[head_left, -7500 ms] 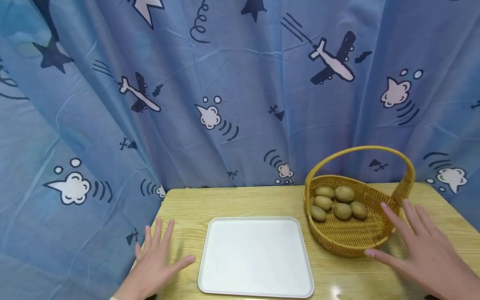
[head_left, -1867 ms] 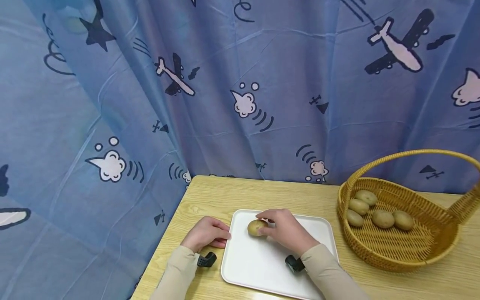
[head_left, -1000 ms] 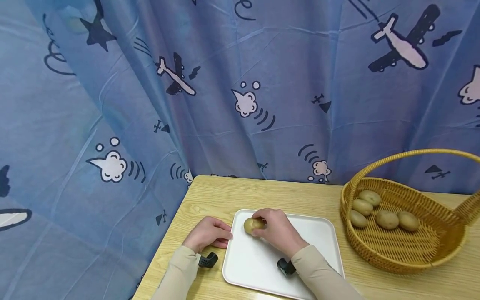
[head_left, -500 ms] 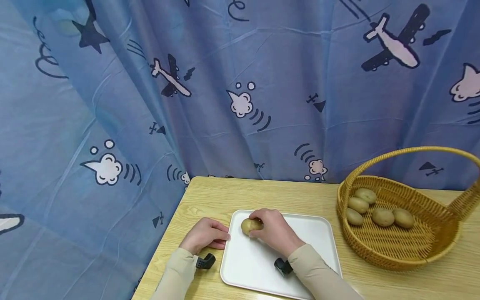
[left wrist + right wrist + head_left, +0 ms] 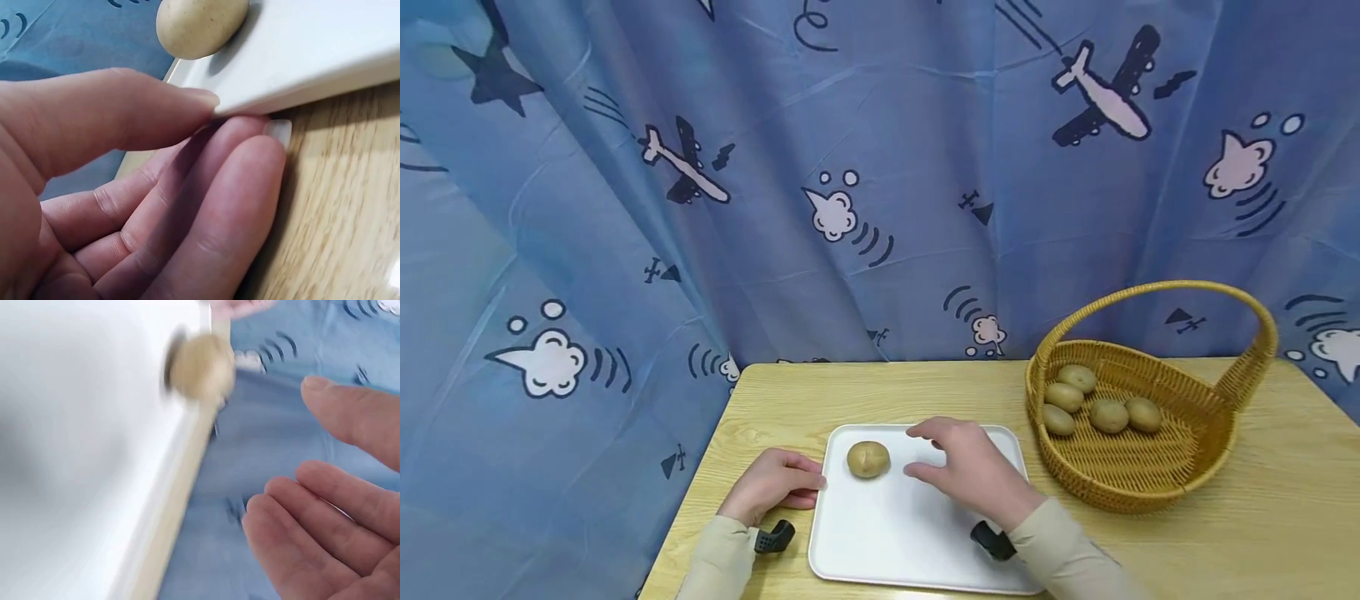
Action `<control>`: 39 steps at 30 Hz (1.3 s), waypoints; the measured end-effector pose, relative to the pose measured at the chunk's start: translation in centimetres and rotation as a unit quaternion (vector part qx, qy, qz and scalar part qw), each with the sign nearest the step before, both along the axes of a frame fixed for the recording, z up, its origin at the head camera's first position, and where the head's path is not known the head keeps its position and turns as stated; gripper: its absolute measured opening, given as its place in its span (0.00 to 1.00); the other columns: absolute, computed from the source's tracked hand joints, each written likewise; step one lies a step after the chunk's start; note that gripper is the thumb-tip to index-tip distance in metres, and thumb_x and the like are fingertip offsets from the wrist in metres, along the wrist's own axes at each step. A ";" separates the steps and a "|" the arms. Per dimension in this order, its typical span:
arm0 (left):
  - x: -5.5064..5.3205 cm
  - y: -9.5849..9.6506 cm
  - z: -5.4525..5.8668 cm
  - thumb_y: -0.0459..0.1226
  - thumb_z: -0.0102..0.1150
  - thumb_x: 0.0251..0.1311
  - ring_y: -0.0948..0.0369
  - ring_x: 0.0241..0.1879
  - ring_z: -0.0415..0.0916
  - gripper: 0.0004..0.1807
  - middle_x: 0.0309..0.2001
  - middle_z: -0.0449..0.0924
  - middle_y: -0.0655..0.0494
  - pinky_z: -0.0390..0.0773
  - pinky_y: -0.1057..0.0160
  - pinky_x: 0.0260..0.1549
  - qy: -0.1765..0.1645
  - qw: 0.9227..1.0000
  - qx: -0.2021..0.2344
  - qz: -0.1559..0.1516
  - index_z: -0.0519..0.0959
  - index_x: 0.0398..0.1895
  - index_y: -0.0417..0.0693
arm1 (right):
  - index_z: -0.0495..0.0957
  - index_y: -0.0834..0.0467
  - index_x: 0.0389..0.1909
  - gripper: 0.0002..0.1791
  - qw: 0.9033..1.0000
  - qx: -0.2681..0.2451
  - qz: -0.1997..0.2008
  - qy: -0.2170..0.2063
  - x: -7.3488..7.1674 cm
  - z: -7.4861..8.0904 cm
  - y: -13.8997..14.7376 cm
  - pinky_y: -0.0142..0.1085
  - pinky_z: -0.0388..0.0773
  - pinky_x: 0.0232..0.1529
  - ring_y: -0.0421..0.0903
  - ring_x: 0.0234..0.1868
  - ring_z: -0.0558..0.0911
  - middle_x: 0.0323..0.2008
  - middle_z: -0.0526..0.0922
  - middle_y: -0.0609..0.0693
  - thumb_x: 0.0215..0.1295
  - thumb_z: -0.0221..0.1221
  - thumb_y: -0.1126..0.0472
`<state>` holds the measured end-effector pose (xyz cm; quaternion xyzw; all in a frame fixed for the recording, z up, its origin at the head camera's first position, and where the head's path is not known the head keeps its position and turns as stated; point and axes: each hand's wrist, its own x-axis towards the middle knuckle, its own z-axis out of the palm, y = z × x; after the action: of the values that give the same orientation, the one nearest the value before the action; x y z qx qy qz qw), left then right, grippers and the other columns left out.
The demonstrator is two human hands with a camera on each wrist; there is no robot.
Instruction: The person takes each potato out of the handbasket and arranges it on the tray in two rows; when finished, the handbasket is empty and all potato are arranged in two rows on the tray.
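And here lies the potato (image 5: 868, 459), on the white tray (image 5: 895, 533), in its far left corner, resting on the flat bottom with its long axis running roughly across the tray from left to right. The right hand (image 5: 976, 469) hangs over the tray's far half, thumb and fingers spread apart, nothing between them, and the potato sits directly to the left of that gap, clear of the fingertips. Over at the tray's left rim, the left hand (image 5: 775, 482) pinches the edge, thumb on top, fingertips against the side below. Which one is nearer? From the head view it's close: the right thumb looks slightly nearer, but its height over the tray is hard to tell. Beyond the tray's right side stands the wicker basket (image 5: 1120, 497), five more potatoes (image 5: 1108, 415) inside.
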<state>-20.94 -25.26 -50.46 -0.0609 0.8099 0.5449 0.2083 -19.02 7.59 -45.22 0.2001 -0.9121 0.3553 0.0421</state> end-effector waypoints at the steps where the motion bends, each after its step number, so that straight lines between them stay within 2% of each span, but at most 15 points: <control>1: 0.2 -0.5 0.0 0.36 0.77 0.62 0.61 0.33 0.89 0.17 0.42 0.90 0.47 0.94 0.61 0.38 -0.001 1.000 -0.003 0.002 0.88 0.51 0.35 | 0.89 0.57 0.55 0.21 1.000 0.006 0.000 0.009 0.4 0.5 1.1 0.47 0.92 0.51 0.55 0.50 0.92 0.55 0.91 0.52 0.63 0.78 0.55; 5: 0.7 -2.2 -0.1 0.38 0.77 0.62 0.61 0.33 0.89 0.18 0.42 0.90 0.48 0.94 0.60 0.38 -0.006 1.000 -0.016 0.006 0.88 0.51 0.36 | 0.90 0.54 0.52 0.18 0.997 0.037 -0.010 0.065 1.3 2.3 6.3 0.41 0.92 0.46 0.47 0.44 0.91 0.49 0.93 0.48 0.63 0.78 0.56; 8: 0.8 -3.1 -0.2 0.38 0.77 0.63 0.60 0.34 0.89 0.19 0.42 0.90 0.48 0.94 0.60 0.39 -0.007 1.000 -0.019 0.002 0.88 0.52 0.35 | 0.91 0.53 0.52 0.17 0.994 0.053 -0.023 0.090 1.1 3.1 10.3 0.40 0.92 0.44 0.46 0.42 0.91 0.47 0.93 0.48 0.63 0.78 0.57; 11: 0.7 -3.7 -0.2 0.38 0.76 0.64 0.60 0.35 0.89 0.19 0.42 0.90 0.49 0.94 0.59 0.40 -0.002 1.000 -0.021 -0.008 0.88 0.53 0.35 | 0.91 0.53 0.52 0.17 0.996 0.046 -0.040 0.059 -0.1 4.0 13.8 0.41 0.93 0.45 0.49 0.44 0.93 0.49 0.94 0.52 0.64 0.77 0.55; 14: 0.6 -4.1 -0.1 0.38 0.75 0.65 0.60 0.35 0.88 0.18 0.42 0.90 0.48 0.94 0.59 0.40 0.004 1.000 -0.026 -0.015 0.87 0.53 0.34 | 0.89 0.56 0.56 0.19 0.998 0.038 -0.056 0.010 -2.4 4.3 16.5 0.47 0.93 0.49 0.54 0.48 0.93 0.52 0.92 0.57 0.68 0.75 0.54; 19: 0.4 -4.0 -0.3 0.37 0.75 0.65 0.60 0.35 0.88 0.18 0.43 0.90 0.48 0.94 0.59 0.40 0.004 0.999 -0.029 -0.015 0.87 0.52 0.34 | 0.85 0.61 0.64 0.24 0.995 0.069 -0.067 -0.022 -6.9 3.0 19.8 0.61 0.85 0.61 0.64 0.58 0.89 0.57 0.90 0.62 0.73 0.70 0.53; 24: -0.1 -2.8 -0.9 0.39 0.76 0.64 0.60 0.36 0.89 0.18 0.42 0.90 0.49 0.94 0.59 0.41 -0.004 0.999 -0.012 -0.032 0.87 0.51 0.36 | 0.83 0.63 0.66 0.28 0.991 0.091 -0.076 -0.068 -9.2 1.4 22.8 0.66 0.81 0.63 0.71 0.62 0.83 0.60 0.88 0.65 0.74 0.69 0.50; 32: -0.2 -1.7 -0.9 0.38 0.75 0.65 0.61 0.35 0.88 0.17 0.41 0.90 0.49 0.94 0.59 0.41 0.004 0.999 -0.003 -0.042 0.87 0.50 0.34 | 0.84 0.64 0.64 0.30 0.988 0.090 -0.083 -0.098 -10.6 -0.4 25.1 0.65 0.83 0.61 0.70 0.61 0.84 0.59 0.88 0.65 0.73 0.70 0.47; 39: -0.4 -1.0 -1.2 0.38 0.75 0.64 0.61 0.35 0.88 0.17 0.42 0.90 0.50 0.94 0.59 0.40 0.007 0.999 -0.004 -0.049 0.87 0.51 0.35 | 0.83 0.66 0.65 0.31 0.985 0.084 -0.093 -0.120 -10.6 -0.5 25.5 0.65 0.82 0.60 0.73 0.62 0.81 0.59 0.87 0.68 0.73 0.69 0.46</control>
<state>-21.38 -26.28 -51.62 -0.0180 0.8155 0.5310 0.2294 -29.62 33.05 -45.71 0.0735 -0.9518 0.2931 -0.0518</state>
